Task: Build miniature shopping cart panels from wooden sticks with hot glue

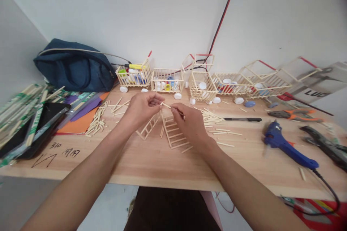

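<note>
Near the middle of the table, my right hand (189, 121) pinches a short thin wooden stick (166, 105) by its right end. The stick's other end meets the fingertips of my left hand (143, 109), whose thumb and forefinger are closed around that spot. Just below my hands is a ladder-like stick frame (176, 135) with several parallel rungs, partly covered by my right hand. A smaller stick frame (148, 129) slants under my left wrist. How the held stick meets the frames is hidden by my fingers.
Small stick-built carts (168, 79) with bottle-cap wheels line the wall. Loose sticks (96, 119) lie to both sides. A blue glue gun (290, 148), pliers (295, 114) and a black pen (242, 119) are at right. A blue bag (76, 66) and packaged sticks (35, 115) fill the left.
</note>
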The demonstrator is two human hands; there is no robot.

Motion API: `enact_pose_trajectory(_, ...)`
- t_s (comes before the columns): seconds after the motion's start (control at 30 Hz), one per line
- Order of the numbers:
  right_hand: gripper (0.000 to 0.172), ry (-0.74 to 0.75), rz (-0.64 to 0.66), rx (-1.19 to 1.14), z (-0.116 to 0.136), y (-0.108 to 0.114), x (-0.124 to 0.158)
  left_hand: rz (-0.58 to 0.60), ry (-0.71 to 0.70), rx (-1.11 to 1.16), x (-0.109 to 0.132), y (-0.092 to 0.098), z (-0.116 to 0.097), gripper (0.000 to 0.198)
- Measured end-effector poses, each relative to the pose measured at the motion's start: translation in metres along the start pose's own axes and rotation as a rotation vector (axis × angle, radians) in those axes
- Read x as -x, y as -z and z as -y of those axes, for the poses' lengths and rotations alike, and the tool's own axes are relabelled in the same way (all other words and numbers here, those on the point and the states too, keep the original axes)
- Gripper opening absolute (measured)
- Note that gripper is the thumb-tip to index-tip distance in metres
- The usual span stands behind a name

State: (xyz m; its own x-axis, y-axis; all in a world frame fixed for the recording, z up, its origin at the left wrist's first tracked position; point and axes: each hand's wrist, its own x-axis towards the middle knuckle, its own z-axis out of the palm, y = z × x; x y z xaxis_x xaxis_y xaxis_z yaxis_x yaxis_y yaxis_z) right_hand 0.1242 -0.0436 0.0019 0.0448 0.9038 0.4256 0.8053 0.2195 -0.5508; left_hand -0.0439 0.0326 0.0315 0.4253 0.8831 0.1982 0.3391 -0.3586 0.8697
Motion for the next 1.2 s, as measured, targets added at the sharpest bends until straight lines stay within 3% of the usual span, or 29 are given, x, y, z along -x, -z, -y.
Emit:
enact_pose_trajectory(0.33, 0.025, 0.045, 0.034, -0.073, 0.0018, -0.0015, -0.0025, 0.051, 0.033, 0.075, 0.0003, -0.0002, -0.0021, 0.029)
enact_pose_trajectory(0.57, 0.020, -0.031, 0.039, -0.084, 0.0061, 0.0002, -0.0034, 0.061, -0.007, 0.093, 0.0008, 0.0013, -0.0042, 0.032)
enact_pose_trajectory(1.2, 0.020, -0.052, 0.046, -0.102, 0.0027, -0.0027, -0.0038, 0.062, 0.010, 0.007, 0.0001, 0.0035, -0.0016, 0.032)
